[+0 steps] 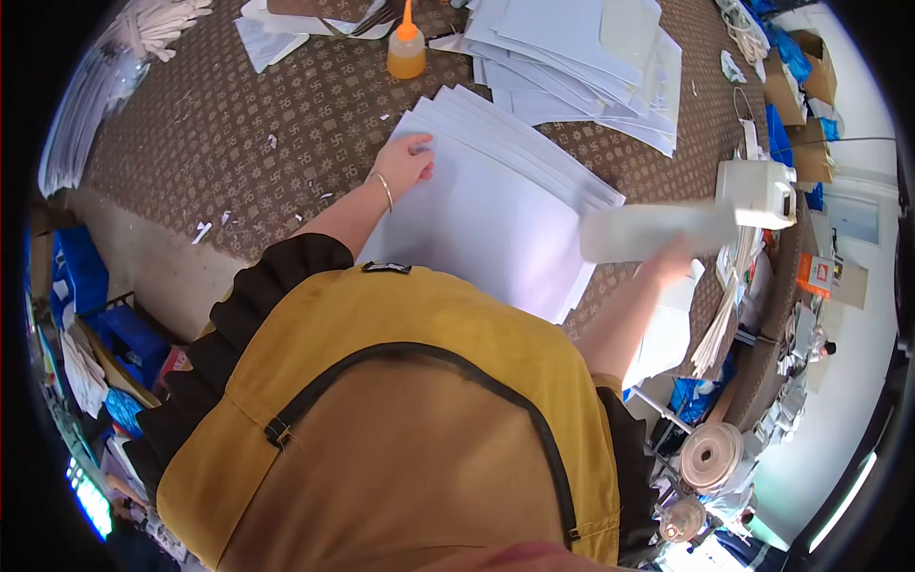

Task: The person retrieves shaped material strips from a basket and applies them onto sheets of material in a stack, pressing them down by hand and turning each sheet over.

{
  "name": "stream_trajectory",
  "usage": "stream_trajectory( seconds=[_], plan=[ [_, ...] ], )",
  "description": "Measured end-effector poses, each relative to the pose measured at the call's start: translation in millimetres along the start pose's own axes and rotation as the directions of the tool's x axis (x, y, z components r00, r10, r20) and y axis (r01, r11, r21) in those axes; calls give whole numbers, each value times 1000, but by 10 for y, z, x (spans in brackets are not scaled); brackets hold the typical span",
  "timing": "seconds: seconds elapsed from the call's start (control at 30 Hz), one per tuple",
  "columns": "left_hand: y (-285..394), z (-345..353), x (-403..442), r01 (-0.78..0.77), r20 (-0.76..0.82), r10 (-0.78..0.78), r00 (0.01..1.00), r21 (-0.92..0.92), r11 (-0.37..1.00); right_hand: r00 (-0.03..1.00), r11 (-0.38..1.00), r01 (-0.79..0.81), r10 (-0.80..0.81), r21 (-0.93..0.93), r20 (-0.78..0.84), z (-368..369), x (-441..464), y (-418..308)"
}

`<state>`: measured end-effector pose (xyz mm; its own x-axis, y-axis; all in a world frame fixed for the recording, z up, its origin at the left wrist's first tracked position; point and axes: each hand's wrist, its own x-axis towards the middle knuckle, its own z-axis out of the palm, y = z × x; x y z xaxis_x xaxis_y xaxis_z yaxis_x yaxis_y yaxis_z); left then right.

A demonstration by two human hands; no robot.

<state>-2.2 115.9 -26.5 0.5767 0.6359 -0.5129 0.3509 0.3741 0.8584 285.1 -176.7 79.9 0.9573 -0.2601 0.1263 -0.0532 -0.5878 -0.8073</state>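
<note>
In front of me lies a fanned stack of white paper sheets [477,210], its upper edges stepped one behind another. My left hand [408,162] rests on the stack's upper left edge, fingers apart and slightly bent, holding nothing. Beyond the stack's right side, my right hand [672,259] grips a milky white oblong piece [629,234]. Motion blurs both this hand and the piece, so its exact kind does not show. The piece overlaps the right edge of the stack in view; whether it touches the paper I cannot tell.
A small glue bottle [407,52] with an orange tip stands behind the stack. More white sheets [572,57] are piled at the back. A white jug [756,193] stands at right, cord bundles [729,305] hang below it. Paper scraps [201,233] lie on the patterned tablecloth [286,114].
</note>
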Motion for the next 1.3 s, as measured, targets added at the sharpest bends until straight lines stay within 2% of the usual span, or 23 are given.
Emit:
stream_trajectory(
  seconds=[0.03,0.07,0.1,0.13,0.17,0.2,0.23,0.3,0.37,0.43,0.47,0.5,0.57,0.67,0.73,0.83,0.87,0.9,0.93,0.97,1.03,1.2,1.3],
  plan=[
    [-13,4,1,-23,-9,23,1000,17,1000,981,823,154,-193,-546,-16,-306,493,456],
    [-16,17,1,-46,-19,46,999,35,998,925,365,119,-380,-923,-30,-606,980,910],
    [17,32,-24,-45,-7,45,999,32,998,946,204,-145,-259,-968,-196,-962,1398,1292],
    [83,38,-81,-78,-15,81,997,150,986,901,368,-270,-229,-890,-368,-1305,1302,1177],
    [148,41,-142,-109,-16,117,993,270,957,833,806,-197,-163,-558,-529,-1564,1064,900],
    [168,55,-173,-138,-9,154,988,388,911,794,982,135,-27,133,-607,-1713,730,512],
    [121,74,-167,-141,7,150,989,393,909,772,900,286,-13,329,-636,-1871,503,263],
    [-27,120,-115,-296,99,285,953,496,817,768,837,431,-143,339,-624,-1936,135,-53],
    [36,230,-190,-382,179,341,923,541,749,748,856,513,-407,67,-525,-1838,-135,-65],
    [408,378,-573,-317,527,227,819,87,944,660,661,605,-728,-444,-186,-1552,-611,-153],
    [520,416,-724,-316,549,213,808,100,943,630,621,749,-776,-232,-44,-1242,-944,-304],
    [632,446,-876,-158,633,158,758,-56,986,391,375,910,-918,-176,66,-1009,-1195,-415],
    [755,490,-1067,218,780,107,616,-299,929,296,305,952,-893,-27,339,-618,-1633,-253],
    [669,299,-1048,-42,727,191,660,-218,975,288,528,803,-749,277,597,-381,-2058,-307],
    [673,118,-1017,-175,693,242,679,-168,970,304,500,825,-785,262,541,-330,-1966,-223],
    [732,-143,-1019,294,678,82,730,-421,858,333,462,858,-833,225,443,-245,-1883,119],
    [720,-189,-1008,299,677,76,733,-420,857,651,777,544,-629,316,425,-210,-1882,275],
    [707,-223,-993,314,678,70,731,-425,849,842,909,123,-308,397,443,-179,-1857,400],
    [690,-250,-977,327,679,66,731,-434,840,837,910,124,-310,396,450,-168,-1805,503],
    [672,-274,-960,341,681,60,730,-440,831,776,881,-236,-83,409,626,-175,-1748,608],
    [582,-287,-859,324,663,54,746,-433,841,379,533,-821,239,205,894,-199,-1669,668],
    [403,-260,-544,120,486,22,874,-258,959,542,552,-746,181,372,821,-217,-1565,572],
    [364,-271,-379,7,372,28,928,-91,996,628,889,-420,139,184,765,-95,-1412,649]
  ],
)
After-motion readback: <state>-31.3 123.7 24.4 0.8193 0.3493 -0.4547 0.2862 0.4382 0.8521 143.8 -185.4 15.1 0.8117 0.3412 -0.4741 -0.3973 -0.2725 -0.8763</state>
